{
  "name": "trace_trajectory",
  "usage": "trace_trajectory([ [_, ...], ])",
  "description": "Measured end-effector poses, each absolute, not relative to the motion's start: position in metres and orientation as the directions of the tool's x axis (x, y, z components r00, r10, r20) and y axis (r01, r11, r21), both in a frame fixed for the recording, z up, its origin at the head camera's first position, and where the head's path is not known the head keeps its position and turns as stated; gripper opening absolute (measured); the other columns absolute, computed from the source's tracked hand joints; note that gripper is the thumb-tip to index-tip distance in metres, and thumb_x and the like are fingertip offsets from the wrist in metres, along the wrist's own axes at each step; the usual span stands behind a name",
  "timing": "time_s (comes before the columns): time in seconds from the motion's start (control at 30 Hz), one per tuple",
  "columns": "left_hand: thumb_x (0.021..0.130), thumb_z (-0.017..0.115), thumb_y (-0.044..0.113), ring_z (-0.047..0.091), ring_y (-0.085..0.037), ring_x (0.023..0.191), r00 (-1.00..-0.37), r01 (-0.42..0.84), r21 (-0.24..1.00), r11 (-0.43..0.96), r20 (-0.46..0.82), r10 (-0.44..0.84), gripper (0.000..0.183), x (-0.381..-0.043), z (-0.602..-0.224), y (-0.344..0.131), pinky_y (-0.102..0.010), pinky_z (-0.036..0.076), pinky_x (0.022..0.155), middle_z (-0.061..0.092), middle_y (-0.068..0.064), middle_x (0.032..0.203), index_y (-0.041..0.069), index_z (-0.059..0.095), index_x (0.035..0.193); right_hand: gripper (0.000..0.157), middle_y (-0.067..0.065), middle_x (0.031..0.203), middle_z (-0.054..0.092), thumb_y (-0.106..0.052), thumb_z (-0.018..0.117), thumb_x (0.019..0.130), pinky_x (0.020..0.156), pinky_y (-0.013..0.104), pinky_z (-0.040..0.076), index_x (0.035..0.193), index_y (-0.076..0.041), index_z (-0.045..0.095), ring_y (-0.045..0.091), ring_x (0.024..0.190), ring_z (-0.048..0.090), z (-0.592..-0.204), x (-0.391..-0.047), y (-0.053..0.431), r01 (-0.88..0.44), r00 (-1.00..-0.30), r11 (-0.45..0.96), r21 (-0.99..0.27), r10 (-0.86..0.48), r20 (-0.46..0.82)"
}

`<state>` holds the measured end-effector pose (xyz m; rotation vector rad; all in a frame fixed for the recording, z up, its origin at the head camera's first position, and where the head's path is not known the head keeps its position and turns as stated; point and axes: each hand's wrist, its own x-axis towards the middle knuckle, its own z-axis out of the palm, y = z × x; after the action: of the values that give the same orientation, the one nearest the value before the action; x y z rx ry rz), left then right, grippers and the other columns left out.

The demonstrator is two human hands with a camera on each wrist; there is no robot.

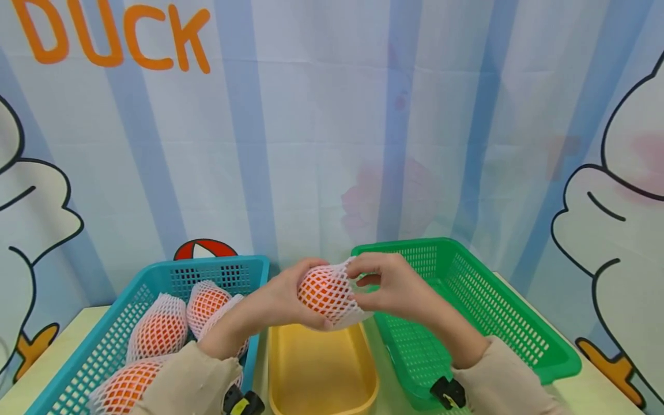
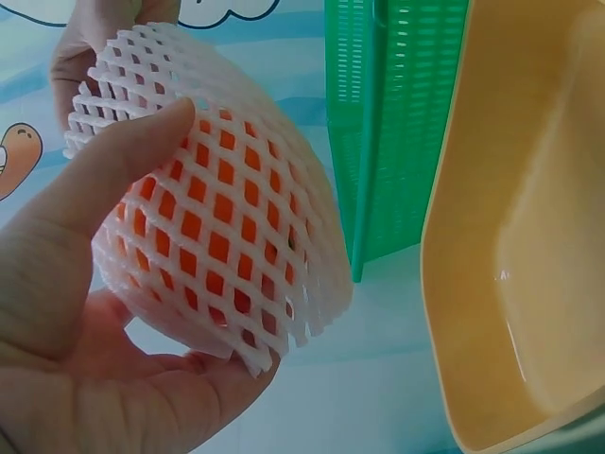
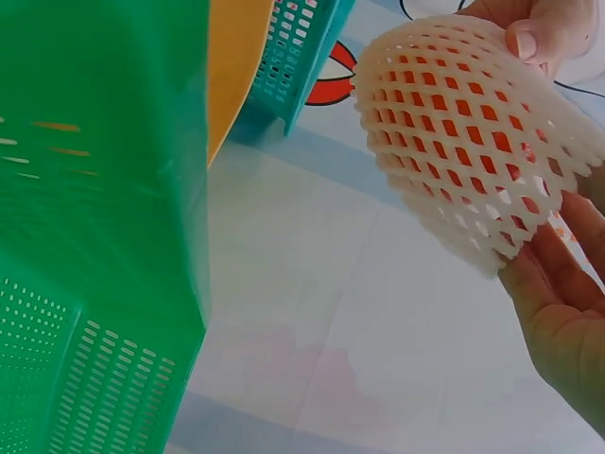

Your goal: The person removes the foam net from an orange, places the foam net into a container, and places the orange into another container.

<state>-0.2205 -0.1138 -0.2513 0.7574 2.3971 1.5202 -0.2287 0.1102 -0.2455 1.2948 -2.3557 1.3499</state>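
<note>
Held up over the yellow tub is a round orange-red fruit (image 1: 317, 291) in a white foam net sleeve (image 1: 349, 317). My left hand (image 1: 282, 297) grips the fruit through the net, thumb on one side and fingers on the other, as the left wrist view also shows. At the sleeve's right end, my right hand (image 1: 389, 285) pinches the net edge between thumb and fingers. The right wrist view shows the sleeve's loose end (image 3: 544, 213) reaching past the fruit to the right hand's fingers.
On the left stands a blue basket (image 1: 207, 262) with several net-wrapped fruits (image 1: 161, 331). The yellow tub (image 1: 321, 372) sits in the middle, with a green basket (image 1: 562, 363) to its right. A striped cartoon curtain (image 1: 321, 144) hangs behind the table.
</note>
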Motion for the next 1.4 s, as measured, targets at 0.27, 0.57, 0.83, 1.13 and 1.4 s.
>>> trace_trajectory([
  [0.27,0.069,0.079,0.008,0.053,-0.025,0.098,-0.862,0.288,0.898,0.334,0.09,0.499,0.084,-0.22,-0.252,-0.114,-0.035,0.05,0.079,0.048,-0.015,0.121,0.006,0.031,0.138,0.031,0.005,0.101,0.059,0.008,0.069,0.072,0.077,0.027,0.052,0.101,-0.004,0.065,0.022,0.097,0.055,-0.249,-0.229,0.105,-0.751,-0.622,0.295,-0.591,-0.616,0.483],
  [0.57,0.07,0.079,0.011,0.053,-0.024,0.098,-0.867,0.261,0.916,0.304,0.084,0.491,0.088,-0.219,-0.252,-0.113,-0.033,0.049,0.079,0.047,-0.016,0.12,0.003,0.024,0.138,0.04,0.005,0.11,0.054,-0.003,0.078,0.072,0.074,0.024,0.052,0.108,-0.007,0.062,0.021,0.104,0.051,-0.251,-0.229,0.1,-0.768,-0.59,0.256,-0.587,-0.638,0.494],
  [0.83,0.071,0.079,0.012,0.054,-0.024,0.096,-0.877,0.225,0.933,0.281,0.067,0.476,0.085,-0.217,-0.251,-0.11,-0.033,0.049,0.078,0.049,-0.016,0.117,0.002,0.025,0.136,0.051,0.004,0.114,0.052,-0.011,0.08,0.071,0.073,0.024,0.052,0.117,-0.01,0.057,0.019,0.104,0.05,-0.251,-0.227,0.1,-0.805,-0.561,0.291,-0.516,-0.654,0.507],
  [1.13,0.073,0.079,0.017,0.055,-0.024,0.098,-0.89,0.158,0.958,0.24,0.033,0.454,0.087,-0.216,-0.25,-0.105,-0.034,0.049,0.08,0.049,-0.016,0.119,0.006,0.023,0.139,0.05,0.0,0.114,0.05,-0.017,0.082,0.07,0.064,0.023,0.049,0.112,-0.013,0.054,0.012,0.086,0.048,-0.251,-0.227,0.099,-0.858,-0.508,0.328,-0.396,-0.653,0.562],
  [1.4,0.076,0.078,0.019,0.055,-0.024,0.097,-0.88,0.197,0.952,0.233,0.067,0.471,0.079,-0.216,-0.246,-0.108,-0.034,0.049,0.081,0.052,-0.014,0.118,0.007,0.031,0.138,0.063,0.001,0.118,0.05,-0.02,0.083,0.068,0.064,0.023,0.051,0.122,-0.013,0.053,0.014,0.092,0.048,-0.25,-0.226,0.103,-0.846,-0.529,0.335,-0.415,-0.624,0.575],
])
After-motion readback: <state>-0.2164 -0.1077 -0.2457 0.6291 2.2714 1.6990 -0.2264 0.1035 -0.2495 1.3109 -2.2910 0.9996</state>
